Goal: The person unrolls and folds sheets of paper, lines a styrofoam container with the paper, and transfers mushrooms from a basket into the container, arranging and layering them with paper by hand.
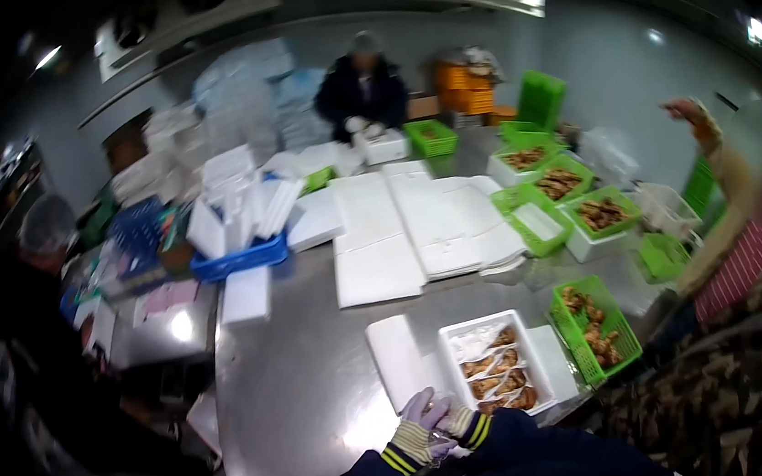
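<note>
At the bottom centre of the frame, the left hand [414, 415] and right hand [458, 416] come together in pale gloves (striped at the cuffs); whether either grips anything, I cannot tell. Just above and to their right, a white box [549, 389] contains brown knobbly pieces [498, 383] and white wrapping [474, 345]. A green basket [629, 347] of similar pieces sits at lower right, and a white slab [397, 362] lies left of the box.
</note>
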Available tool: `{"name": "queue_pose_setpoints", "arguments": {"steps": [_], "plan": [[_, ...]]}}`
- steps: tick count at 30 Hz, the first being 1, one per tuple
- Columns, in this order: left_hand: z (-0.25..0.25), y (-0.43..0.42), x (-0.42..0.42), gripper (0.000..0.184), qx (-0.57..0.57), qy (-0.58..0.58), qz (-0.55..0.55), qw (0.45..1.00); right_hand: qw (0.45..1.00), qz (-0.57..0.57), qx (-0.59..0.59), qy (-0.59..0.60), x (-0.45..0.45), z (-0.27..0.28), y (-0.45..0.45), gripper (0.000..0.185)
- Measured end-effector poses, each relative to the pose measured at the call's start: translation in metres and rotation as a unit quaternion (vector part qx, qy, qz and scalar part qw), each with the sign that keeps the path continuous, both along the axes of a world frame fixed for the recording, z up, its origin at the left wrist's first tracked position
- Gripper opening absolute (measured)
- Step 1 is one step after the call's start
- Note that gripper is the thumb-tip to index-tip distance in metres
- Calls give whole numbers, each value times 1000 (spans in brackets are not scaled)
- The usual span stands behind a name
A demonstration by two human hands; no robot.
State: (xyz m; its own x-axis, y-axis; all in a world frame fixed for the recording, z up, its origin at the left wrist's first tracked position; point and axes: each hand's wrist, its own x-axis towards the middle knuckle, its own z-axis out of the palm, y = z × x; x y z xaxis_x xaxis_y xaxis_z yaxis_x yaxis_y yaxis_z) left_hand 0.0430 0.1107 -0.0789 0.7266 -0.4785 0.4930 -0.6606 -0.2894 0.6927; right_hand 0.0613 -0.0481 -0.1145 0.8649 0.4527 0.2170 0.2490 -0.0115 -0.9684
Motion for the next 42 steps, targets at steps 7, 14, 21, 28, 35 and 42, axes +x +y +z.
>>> {"name": "queue_pose_setpoints", "arguments": {"steps": [7,14,21,28,35,42], "plan": [[-42,25,-66,59,-103,140,146,974,920,241,-228,208,-22,41,9,37],[-7,78,-167,16,-222,502,404,731,907,380,-168,-64,-47,42,100,75],[-63,103,-257,33,-693,352,246,579,782,528,-204,-262,-142,24,189,78],[-41,214,-363,38,-777,203,99,588,743,593,-186,-249,-224,2,331,60],[-15,326,-487,49,-748,296,318,502,800,537,-129,-235,-313,-7,499,31],[-74,417,-526,43,-784,388,208,437,772,591,-220,-82,-354,-6,604,22]]}}
